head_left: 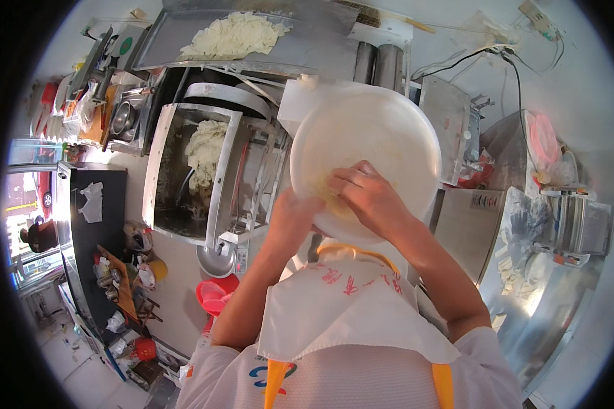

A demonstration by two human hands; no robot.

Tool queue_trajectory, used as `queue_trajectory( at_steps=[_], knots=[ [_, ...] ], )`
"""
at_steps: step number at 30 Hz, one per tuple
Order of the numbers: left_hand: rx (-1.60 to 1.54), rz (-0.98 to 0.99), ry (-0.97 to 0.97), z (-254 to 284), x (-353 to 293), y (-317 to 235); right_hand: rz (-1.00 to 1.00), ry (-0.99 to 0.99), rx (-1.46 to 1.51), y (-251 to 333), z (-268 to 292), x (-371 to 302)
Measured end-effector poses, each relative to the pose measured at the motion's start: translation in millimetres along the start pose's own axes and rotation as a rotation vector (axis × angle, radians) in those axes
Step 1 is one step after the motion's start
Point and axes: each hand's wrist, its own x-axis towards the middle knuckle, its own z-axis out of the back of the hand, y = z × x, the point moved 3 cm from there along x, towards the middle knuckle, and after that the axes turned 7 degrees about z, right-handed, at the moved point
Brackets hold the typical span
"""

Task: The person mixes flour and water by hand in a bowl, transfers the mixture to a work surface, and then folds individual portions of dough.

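Right in front of me is a large round white basin (396, 129), tilted so its inside shows. A small patch of pale yellow residue (338, 204), perhaps dough bits, lies low on its inner side. Over that patch my right hand (370, 198) reaches in with its fingers bent together; whatever they hold is hidden. My left hand (295, 213) is at the basin's near left rim, smeared by motion, so its fingers cannot be made out.
To the left stands a metal dough mixer (235, 177) with pale dough (206, 153) inside. More dough (235, 35) lies on a metal table (314, 41) at the back. A roller machine (569, 225) stands on the right. Red scoops (215, 293) are beside my left arm.
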Motion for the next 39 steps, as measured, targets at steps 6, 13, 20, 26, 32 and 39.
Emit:
queue_trajectory(
  at_steps=[6, 13, 20, 26, 32, 39],
  knots=[
    [0.016, 0.026, 0.018, 30, -1, 10, -0.06, -0.219, -0.124, -11, 2, 40],
    [0.1, 0.001, 0.042, 54, -5, 11, -0.27, -0.37, -0.034, 3, -27, 71],
    [0.128, -0.025, -0.039, 90, -6, 0, -0.163, 0.184, 0.219, 29, -41, 53],
    [-0.022, -0.037, 0.033, 103, -10, -10, -0.04, 0.193, 0.128, 56, -24, 40],
    [0.045, 0.01, -0.013, 101, -8, -3, 0.174, 0.19, 0.026, 36, -56, 54],
    [0.02, 0.027, -0.015, 91, -14, -4, -0.157, -0.207, -0.158, 14, -25, 100]
  ],
)
